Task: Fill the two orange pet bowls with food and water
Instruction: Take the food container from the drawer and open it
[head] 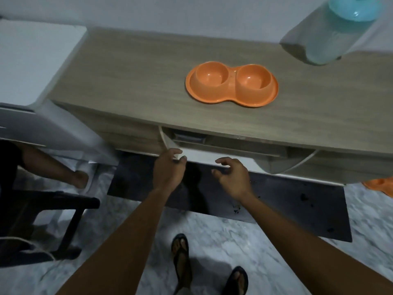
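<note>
The orange double pet bowl (231,85) sits on the wooden cabinet top (131,81); both cups look empty. A clear bottle with a teal lid (338,28) stands at the back right of the top. Below the top's front edge, a white drawer front (202,157) is pulled slightly out. My left hand (169,169) pinches its left part between thumb and fingers. My right hand (231,176) is at the same edge, its fingers curled above it and its thumb below, with a gap between.
A white box-like appliance (32,60) stands at the left. Another person's leg (53,167) and a black chair (53,209) are at the lower left. A dark mat (297,209) lies on the marble floor, with an orange item (380,186) at the right edge.
</note>
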A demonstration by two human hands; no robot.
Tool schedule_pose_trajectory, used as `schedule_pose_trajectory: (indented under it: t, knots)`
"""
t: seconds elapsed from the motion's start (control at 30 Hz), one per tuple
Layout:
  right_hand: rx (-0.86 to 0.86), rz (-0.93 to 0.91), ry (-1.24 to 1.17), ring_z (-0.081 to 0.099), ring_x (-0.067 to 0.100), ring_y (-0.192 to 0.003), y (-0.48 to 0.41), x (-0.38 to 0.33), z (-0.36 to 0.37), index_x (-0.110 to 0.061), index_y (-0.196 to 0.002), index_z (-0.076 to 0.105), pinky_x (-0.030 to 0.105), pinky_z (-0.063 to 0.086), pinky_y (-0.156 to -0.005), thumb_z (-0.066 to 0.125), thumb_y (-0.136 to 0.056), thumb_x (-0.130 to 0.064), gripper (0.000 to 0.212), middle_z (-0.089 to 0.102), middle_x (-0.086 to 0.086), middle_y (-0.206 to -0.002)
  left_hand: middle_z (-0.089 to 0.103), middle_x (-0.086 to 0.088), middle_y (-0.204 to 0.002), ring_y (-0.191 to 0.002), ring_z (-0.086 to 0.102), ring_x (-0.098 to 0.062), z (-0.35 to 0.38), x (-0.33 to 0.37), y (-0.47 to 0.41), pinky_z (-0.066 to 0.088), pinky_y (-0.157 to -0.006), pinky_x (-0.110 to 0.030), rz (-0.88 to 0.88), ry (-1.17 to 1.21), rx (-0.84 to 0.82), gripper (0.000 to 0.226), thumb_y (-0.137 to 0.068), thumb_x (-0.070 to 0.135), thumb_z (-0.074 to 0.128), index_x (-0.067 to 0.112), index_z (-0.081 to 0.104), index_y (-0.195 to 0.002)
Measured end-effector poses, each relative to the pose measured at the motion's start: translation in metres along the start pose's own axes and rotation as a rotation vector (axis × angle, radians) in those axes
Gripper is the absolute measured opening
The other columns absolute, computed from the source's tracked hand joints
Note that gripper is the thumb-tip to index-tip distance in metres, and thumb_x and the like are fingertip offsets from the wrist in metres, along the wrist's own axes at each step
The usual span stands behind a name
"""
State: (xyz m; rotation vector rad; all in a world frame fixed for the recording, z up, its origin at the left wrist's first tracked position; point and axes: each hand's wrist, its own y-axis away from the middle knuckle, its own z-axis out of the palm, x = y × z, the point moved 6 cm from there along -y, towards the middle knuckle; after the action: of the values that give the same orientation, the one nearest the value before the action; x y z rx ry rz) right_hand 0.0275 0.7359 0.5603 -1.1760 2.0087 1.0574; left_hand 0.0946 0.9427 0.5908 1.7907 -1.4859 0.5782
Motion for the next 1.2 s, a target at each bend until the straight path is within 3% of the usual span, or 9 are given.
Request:
schedule_pose_trajectory:
  t: [0.13, 0.2, 0.33, 0.47, 0.63, 0.8, 0.87, 1.1, 1.2]
  knots:
    - [0.119, 0.052, -0.109, 0.064, 0.017, -0.097, -0.067, 0.026, 0.037, -0.024, -0.122, 0.071, 0.026, 0.047, -0.079, 0.082, -0.087, -0.024, 0.037, 0.069, -0.002, -0.12, 0.064, -0.016, -0.128, -0.118, 0.06, -0.031, 0.039, -0.029, -0.064, 0.048, -0.101, -0.039, 0.051, 0.122, 0.056, 0.043, -0.091, 0.023, 0.067, 0.005, 0.059, -0.129]
    - [0.18, 0.028, -0.185, 0.064, 0.016, -0.103, -0.105, 0.034, 0.06, -0.021, -0.128, 0.067, 0.027, 0.048, -0.085, 0.083, -0.085, -0.022, 0.046, 0.068, -0.004, -0.116, 0.06, -0.017, -0.133, -0.124, 0.056, -0.032, 0.06, -0.044, -0.098, 0.043, -0.106, -0.034, 0.043, 0.185, 0.106, 0.047, -0.093, 0.023, 0.064, -0.001, 0.054, -0.132]
    - [0.234, -0.08, -0.321, 0.063, 0.018, -0.089, -0.162, 0.044, 0.091, -0.026, -0.093, 0.06, 0.036, 0.054, -0.089, 0.088, -0.076, -0.011, 0.036, 0.063, -0.003, -0.09, 0.061, -0.022, -0.126, -0.118, 0.056, -0.036, 0.092, -0.065, -0.142, 0.039, -0.095, -0.03, -0.102, 0.33, 0.131, 0.032, -0.097, 0.018, 0.054, -0.003, 0.057, -0.122]
    - [0.192, -0.127, -0.341, 0.055, 0.019, -0.09, -0.18, 0.04, 0.103, -0.02, -0.108, 0.054, 0.031, 0.048, -0.083, 0.088, -0.079, -0.011, 0.045, 0.055, -0.012, -0.085, 0.055, -0.022, -0.138, -0.126, 0.051, -0.038, 0.1, -0.074, -0.159, 0.038, -0.107, -0.039, -0.227, 0.435, 0.138, 0.041, -0.097, 0.013, 0.047, -0.001, 0.05, -0.136]
    - [0.19, -0.133, -0.425, 0.063, -0.003, -0.103, -0.121, 0.045, 0.088, -0.025, -0.125, 0.058, 0.008, 0.049, -0.084, 0.083, -0.084, -0.004, 0.052, 0.067, -0.017, -0.113, 0.057, -0.009, -0.083, -0.085, 0.054, -0.023, 0.088, -0.078, -0.119, 0.041, -0.063, -0.011, -0.148, 0.571, 0.102, 0.021, -0.097, 0.017, 0.059, -0.004, 0.058, -0.1]
    - [0.114, -0.127, -0.467, 0.061, 0.0, -0.124, -0.016, 0.03, 0.052, -0.025, -0.147, 0.056, 0.02, 0.051, -0.094, 0.083, -0.08, 0.004, 0.077, 0.067, -0.009, -0.136, 0.069, -0.01, -0.094, -0.085, 0.061, -0.018, 0.046, -0.08, -0.027, 0.051, -0.085, -0.039, -0.298, 0.622, -0.019, 0.037, -0.08, 0.041, 0.071, 0.011, 0.067, -0.101]
    - [0.089, -0.132, -0.449, 0.061, -0.007, -0.12, 0.023, 0.018, 0.032, -0.023, -0.147, 0.056, 0.016, 0.05, -0.094, 0.081, -0.082, 0.005, 0.075, 0.067, -0.017, -0.133, 0.069, 0.0, -0.084, -0.078, 0.061, -0.014, 0.026, -0.062, 0.01, 0.052, -0.077, -0.034, -0.307, 0.64, -0.062, 0.009, -0.09, 0.029, 0.067, 0.02, 0.069, -0.089]
    - [0.067, -0.255, -0.497, 0.066, 0.007, -0.122, 0.079, -0.069, -0.047, -0.021, -0.144, 0.057, 0.026, 0.054, -0.095, 0.08, -0.081, -0.01, 0.068, 0.071, -0.009, -0.133, 0.064, -0.002, -0.082, -0.072, 0.057, -0.014, -0.044, 0.024, 0.066, 0.045, -0.066, -0.025, -0.297, 0.715, -0.136, 0.015, -0.094, 0.03, 0.062, 0.018, 0.068, -0.086]
    - [0.093, -0.296, -0.542, 0.068, 0.0, -0.111, 0.062, -0.124, -0.071, -0.014, -0.138, 0.062, 0.021, 0.053, -0.09, 0.069, -0.098, -0.011, 0.04, 0.073, -0.006, -0.126, 0.068, 0.001, -0.079, -0.063, 0.061, -0.008, -0.083, 0.066, 0.044, 0.049, -0.062, -0.025, -0.234, 0.725, -0.171, 0.015, -0.093, 0.032, 0.063, 0.019, 0.069, -0.089]
